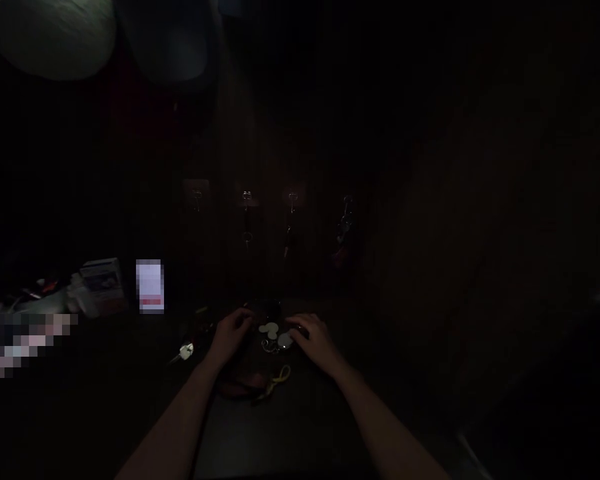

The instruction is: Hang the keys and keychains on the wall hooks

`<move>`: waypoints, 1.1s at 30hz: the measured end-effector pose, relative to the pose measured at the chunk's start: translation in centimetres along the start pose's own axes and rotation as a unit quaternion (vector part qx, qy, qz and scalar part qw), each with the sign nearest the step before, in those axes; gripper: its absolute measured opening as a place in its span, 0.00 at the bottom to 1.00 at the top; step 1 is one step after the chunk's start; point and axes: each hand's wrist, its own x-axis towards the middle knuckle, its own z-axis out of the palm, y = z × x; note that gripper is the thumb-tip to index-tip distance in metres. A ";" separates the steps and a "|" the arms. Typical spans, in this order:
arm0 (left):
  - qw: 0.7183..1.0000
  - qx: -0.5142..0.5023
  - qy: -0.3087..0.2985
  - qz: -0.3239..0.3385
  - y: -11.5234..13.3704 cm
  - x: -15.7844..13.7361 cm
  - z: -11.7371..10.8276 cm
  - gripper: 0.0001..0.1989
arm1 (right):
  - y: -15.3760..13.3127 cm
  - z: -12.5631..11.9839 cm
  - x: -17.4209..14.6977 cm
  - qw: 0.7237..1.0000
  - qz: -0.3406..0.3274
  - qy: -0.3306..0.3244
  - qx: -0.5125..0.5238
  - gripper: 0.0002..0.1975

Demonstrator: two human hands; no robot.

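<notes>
Flanking the pale discs: left hand and right hand, apart, over a dark surface.
Left fingers: bent inward — too dark to tell whether they grip anything.
Right fingers: loosely curled, thumb near a silvery round piece; contact cannot be told.
Discs: between the hands, beside curved metal.
Below them: a yellow loop.
Beyond the left hand's outer side: a bright key.
Wall: hooks — some with hanging keys.
</notes>
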 end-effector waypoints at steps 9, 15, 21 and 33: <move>0.995 0.092 0.009 0.036 0.5 -0.4 -0.9 0.12 | -0.1 -0.5 -0.3 0.995 -0.004 -0.091 -0.046 0.13; 0.987 0.154 0.018 0.048 -0.5 -0.3 -1.9 0.13 | 1.2 -1.0 -0.2 0.996 0.009 -0.060 -0.062 0.12; 0.977 0.205 0.040 0.032 -0.9 -0.1 -3.2 0.13 | 1.5 -1.5 -0.2 0.996 0.013 -0.004 -0.085 0.12; 0.954 0.272 0.123 -0.030 -0.9 -0.1 -4.8 0.14 | -2.1 -0.4 -1.0 0.979 -0.122 -0.156 0.054 0.06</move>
